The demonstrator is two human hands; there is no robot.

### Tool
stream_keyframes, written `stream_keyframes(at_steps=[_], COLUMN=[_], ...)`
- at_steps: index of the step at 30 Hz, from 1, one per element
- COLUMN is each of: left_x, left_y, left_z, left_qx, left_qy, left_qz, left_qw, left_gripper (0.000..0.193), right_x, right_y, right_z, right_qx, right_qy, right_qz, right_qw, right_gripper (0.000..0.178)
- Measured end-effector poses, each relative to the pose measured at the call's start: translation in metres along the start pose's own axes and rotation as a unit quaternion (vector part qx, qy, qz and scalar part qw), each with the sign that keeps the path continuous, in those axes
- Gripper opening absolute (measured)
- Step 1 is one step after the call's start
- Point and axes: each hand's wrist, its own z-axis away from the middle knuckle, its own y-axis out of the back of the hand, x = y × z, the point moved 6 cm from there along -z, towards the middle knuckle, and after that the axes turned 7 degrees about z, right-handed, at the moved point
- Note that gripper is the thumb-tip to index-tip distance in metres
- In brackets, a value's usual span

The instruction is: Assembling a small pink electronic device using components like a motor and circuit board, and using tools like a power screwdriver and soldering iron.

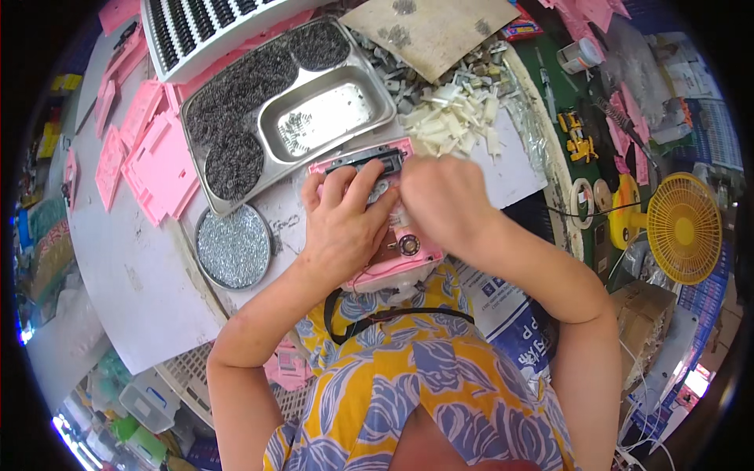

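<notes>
Several left fingers [340,187], pink casing [397,266] beneath

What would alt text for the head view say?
A person's left hand rests on a pink case, right hand at its edge; nearby are a tray of small dark parts, a dish of silvery bits, pale pieces and a yellow fan.

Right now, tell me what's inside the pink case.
In the pink case: a long dark part at the far edge, a round dark-centred part near the lower right. The left hand and right hand cover much of the middle; what's beneath is hidden.
</notes>
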Motion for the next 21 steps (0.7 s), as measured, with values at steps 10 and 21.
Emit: stream_keyframes(at_steps=[10, 21], left_x=[0.008, -0.020], left_y=[0.018, 0.006], left_z=[0.001, -0.005], left_qx=[-0.054, -0.300], left_qy=[-0.083, -0.196], left_qz=[-0.021, -0.025], left_qw=[0.995, 0.933], left_gripper=[0.046, 0.084], right_x=[0.048, 0.429], right_y=[0.051, 0.114], right_z=[-0.029, -0.253], right_qx=[0.004, 0.324], right_qy=[0.071, -0.263], right_qz=[-0.037, -0.273], right_qw=[0.997, 0.867], right_gripper=[0.019, 0.063])
